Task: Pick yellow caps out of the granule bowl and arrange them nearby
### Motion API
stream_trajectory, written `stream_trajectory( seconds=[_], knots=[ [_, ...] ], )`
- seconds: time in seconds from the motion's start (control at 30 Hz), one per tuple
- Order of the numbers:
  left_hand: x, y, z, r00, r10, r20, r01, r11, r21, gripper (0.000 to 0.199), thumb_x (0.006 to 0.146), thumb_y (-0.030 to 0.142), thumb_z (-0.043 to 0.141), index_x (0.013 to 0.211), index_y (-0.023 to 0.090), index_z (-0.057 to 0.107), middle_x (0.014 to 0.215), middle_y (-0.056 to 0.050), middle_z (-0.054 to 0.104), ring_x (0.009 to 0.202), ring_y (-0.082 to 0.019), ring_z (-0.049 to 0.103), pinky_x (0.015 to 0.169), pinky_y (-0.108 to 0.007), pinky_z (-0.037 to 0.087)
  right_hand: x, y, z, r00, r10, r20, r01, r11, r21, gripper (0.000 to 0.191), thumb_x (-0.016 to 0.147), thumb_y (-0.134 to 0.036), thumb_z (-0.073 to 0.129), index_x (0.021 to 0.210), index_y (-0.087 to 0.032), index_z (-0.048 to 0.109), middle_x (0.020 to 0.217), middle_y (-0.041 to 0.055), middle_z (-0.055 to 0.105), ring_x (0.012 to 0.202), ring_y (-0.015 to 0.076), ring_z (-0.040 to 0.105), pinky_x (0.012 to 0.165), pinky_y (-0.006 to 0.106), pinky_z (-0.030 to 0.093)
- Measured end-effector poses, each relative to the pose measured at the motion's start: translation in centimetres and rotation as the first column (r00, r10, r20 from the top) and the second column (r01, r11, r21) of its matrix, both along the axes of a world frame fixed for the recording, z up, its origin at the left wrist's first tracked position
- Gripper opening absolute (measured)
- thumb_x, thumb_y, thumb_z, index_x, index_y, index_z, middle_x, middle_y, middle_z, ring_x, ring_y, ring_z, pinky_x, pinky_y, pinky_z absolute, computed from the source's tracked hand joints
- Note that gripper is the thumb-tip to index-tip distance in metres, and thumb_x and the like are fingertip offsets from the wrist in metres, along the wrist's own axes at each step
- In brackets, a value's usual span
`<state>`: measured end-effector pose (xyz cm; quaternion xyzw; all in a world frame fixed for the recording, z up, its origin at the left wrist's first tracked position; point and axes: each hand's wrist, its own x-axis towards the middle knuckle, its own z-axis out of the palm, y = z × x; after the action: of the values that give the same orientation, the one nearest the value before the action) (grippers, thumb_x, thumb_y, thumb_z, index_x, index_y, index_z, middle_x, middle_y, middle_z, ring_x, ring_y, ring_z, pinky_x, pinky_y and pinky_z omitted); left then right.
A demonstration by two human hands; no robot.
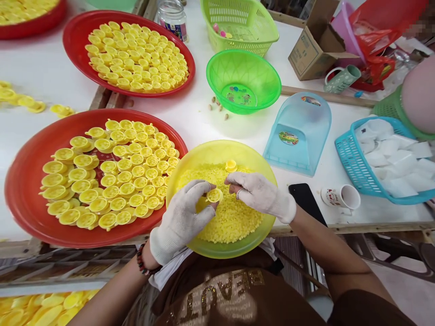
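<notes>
In a white glove with bare fingertips, my left hand [185, 217] pinches a small yellow cup [214, 195] over a yellow bowl [222, 251]. The bowl holds many tiny yellow pieces [227, 224]. My right hand [260, 194], gloved the same way, has its fingertips closed just right of that cup; whatever lies between them is too small to make out. Another yellow cup [231, 165] rests on the pieces behind my hands. At the left, a red tray [23, 194] carries many similar yellow cups [118, 204].
Behind stand a second red tray [76, 45] of yellow cups, a green bowl [243, 81] and a green basket [238, 43]. To the right are a blue dustpan [295, 140], a black phone [307, 203], a white mug [340, 198] and a blue basket [387, 192] of white blocks.
</notes>
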<state>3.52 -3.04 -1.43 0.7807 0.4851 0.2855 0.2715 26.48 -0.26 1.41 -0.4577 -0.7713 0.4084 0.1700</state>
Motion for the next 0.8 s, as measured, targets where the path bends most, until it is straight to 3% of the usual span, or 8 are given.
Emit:
stream_trajectory(
  seconds=[0.23, 0.43, 0.53, 0.6, 0.7, 0.8],
  knots=[
    [0.8, 0.1, 0.2, 0.999, 0.011, -0.031, -0.013, 0.999, -0.05, 0.018, 0.088, 0.028, 0.067, 0.101, 0.019, 0.058, 0.096, -0.003, 0.064, 0.086, -0.018, 0.062, 0.081, -0.034, 0.053, -1.5, -0.9, 1.3, 0.998, 0.02, -0.062, -0.01, 0.987, 0.161, 0.013, 0.095, -0.016, 0.05, 0.101, -0.021, 0.06, 0.094, 0.0012, 0.069, 0.084, 0.0135, 0.062, 0.081, 0.028, 0.048],
    [-0.1, -0.4, 1.2, 0.995, 0.026, -0.093, -0.027, 0.999, -0.02, 0.019, 0.092, 0.031, 0.063, 0.107, 0.019, 0.061, 0.103, -0.006, 0.065, 0.094, -0.019, 0.064, 0.083, -0.034, 0.054, -1.7, -0.9, 1.1, 0.998, 0.048, 0.039, -0.055, 0.978, 0.2, 0.013, 0.096, -0.019, 0.05, 0.101, -0.023, 0.061, 0.095, 0.0027, 0.072, 0.087, 0.018, 0.067, 0.079, 0.031, 0.051],
    [-3.0, 0.6, 2.5, 0.987, 0.125, -0.101, -0.117, 0.99, 0.076, 0.023, 0.09, 0.028, 0.062, 0.11, 0.017, 0.063, 0.106, -0.008, 0.067, 0.094, -0.019, 0.064, 0.085, -0.034, 0.054, -1.2, -0.5, 0.8, 0.997, 0.025, 0.071, -0.038, 0.982, 0.185, 0.012, 0.097, -0.02, 0.049, 0.098, -0.024, 0.061, 0.091, 0.0015, 0.072, 0.083, 0.0178, 0.068, 0.077, 0.031, 0.051],
    [-6.2, 1.9, 3.6, 0.957, 0.261, -0.124, -0.244, 0.96, 0.137, 0.022, 0.089, 0.027, 0.06, 0.109, 0.017, 0.064, 0.101, -0.007, 0.069, 0.09, -0.018, 0.064, 0.085, -0.033, 0.054, -0.9, -0.4, 0.6, 0.992, 0.026, 0.124, -0.047, 0.984, 0.172, 0.013, 0.096, -0.019, 0.048, 0.095, -0.023, 0.061, 0.09, 0.0017, 0.071, 0.082, 0.0188, 0.067, 0.076, 0.033, 0.051],
    [-11.7, 4.8, 4.3, 0.845, 0.497, -0.199, -0.465, 0.865, 0.188, 0.031, 0.09, 0.032, 0.057, 0.116, 0.018, 0.064, 0.099, -0.006, 0.071, 0.085, -0.018, 0.064, 0.083, -0.032, 0.052, -0.8, -0.5, 0.2, 0.977, 0.049, 0.208, -0.082, 0.984, 0.156, 0.017, 0.094, -0.015, 0.047, 0.092, -0.023, 0.061, 0.089, 0.003, 0.072, 0.082, 0.0204, 0.068, 0.077, 0.035, 0.052],
    [-16.2, 7.8, 3.6, 0.738, 0.603, -0.303, -0.586, 0.795, 0.156, 0.035, 0.089, 0.036, 0.057, 0.118, 0.017, 0.064, 0.106, -0.007, 0.072, 0.09, -0.019, 0.065, 0.084, -0.03, 0.05, -1.1, -0.9, -0.1, 0.969, 0.063, 0.237, -0.106, 0.979, 0.172, 0.018, 0.094, -0.014, 0.046, 0.091, -0.023, 0.061, 0.09, 0.0036, 0.072, 0.082, 0.021, 0.068, 0.078, 0.035, 0.052]
  ],
)
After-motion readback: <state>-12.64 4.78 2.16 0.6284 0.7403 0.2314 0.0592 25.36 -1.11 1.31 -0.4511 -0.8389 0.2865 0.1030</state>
